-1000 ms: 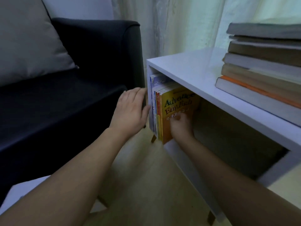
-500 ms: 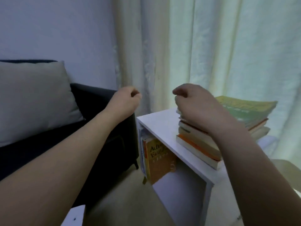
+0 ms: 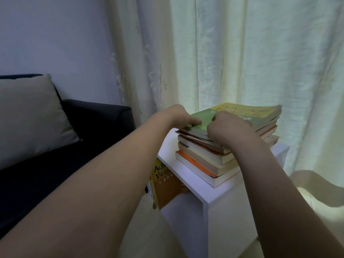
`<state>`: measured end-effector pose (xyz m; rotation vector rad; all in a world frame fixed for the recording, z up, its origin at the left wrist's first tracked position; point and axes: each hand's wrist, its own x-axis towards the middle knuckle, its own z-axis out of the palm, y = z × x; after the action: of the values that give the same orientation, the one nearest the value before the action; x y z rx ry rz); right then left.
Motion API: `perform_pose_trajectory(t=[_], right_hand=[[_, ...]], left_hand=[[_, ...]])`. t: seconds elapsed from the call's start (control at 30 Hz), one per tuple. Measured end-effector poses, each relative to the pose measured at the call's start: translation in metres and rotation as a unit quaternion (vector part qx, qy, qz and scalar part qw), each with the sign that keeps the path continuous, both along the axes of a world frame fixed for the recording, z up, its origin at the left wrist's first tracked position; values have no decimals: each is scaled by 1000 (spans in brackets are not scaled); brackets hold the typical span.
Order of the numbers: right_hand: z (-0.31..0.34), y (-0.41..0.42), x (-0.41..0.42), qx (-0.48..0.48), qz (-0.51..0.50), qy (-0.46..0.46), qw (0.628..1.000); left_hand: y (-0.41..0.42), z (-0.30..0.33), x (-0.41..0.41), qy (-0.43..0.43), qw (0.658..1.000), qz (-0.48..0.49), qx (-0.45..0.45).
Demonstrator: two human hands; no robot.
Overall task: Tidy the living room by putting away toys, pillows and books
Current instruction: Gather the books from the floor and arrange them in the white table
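A stack of several books [image 3: 208, 161] lies on top of a white side table [image 3: 219, 194]. Its top book [image 3: 260, 116] has a green and yellow cover. My left hand [image 3: 178, 116] grips the near left corner of that top book, thumb on the cover. My right hand [image 3: 229, 129] has its fingers curled over the near edge of the top books. An orange book [image 3: 165, 183] stands upright with others in the open shelf below the table top.
A dark sofa [image 3: 96, 123] with a beige pillow [image 3: 28, 118] stands to the left, its arm close to the table. Pale curtains [image 3: 242, 53] hang right behind the table and drape onto the floor at the right.
Both hands left the shelved orange book, rose above the table, and now rest on the top book of the stack. My view has lifted from the shelf to the table top.
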<state>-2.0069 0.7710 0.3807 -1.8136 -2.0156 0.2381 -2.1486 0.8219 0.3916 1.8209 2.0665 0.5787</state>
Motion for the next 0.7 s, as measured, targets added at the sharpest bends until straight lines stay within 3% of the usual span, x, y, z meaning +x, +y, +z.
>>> perform_pose_trajectory(t=[0.13, 0.2, 0.23, 0.33, 0.5, 0.53, 0.6, 0.67, 0.7], right_hand=[[-1, 5, 6, -4, 26, 31, 999], [-2, 7, 5, -2, 29, 28, 999], [-2, 6, 3, 3, 24, 22, 999], [-4, 4, -13, 26, 11, 34, 999], [0, -10, -54, 61, 55, 150, 985], [-2, -13, -66, 51, 79, 203, 975], [-8, -20, -89, 40, 114, 309, 943], [-27, -26, -120, 44, 153, 314, 936], [-41, -28, -135, 33, 173, 295, 939]], left_hand=[[-9, 14, -9, 43, 999, -2, 15], [-19, 12, -22, -31, 997, -33, 67], [-27, 8, -31, -107, 988, -46, 103], [-57, -21, -63, -379, 903, -57, 193], [-94, -89, -123, -608, 770, -101, 167], [-102, -99, -136, -630, 755, -112, 144], [-112, -111, -152, -631, 760, -114, 103], [-119, -120, -167, -645, 758, -29, 92], [-121, -125, -173, -664, 741, 37, 95]])
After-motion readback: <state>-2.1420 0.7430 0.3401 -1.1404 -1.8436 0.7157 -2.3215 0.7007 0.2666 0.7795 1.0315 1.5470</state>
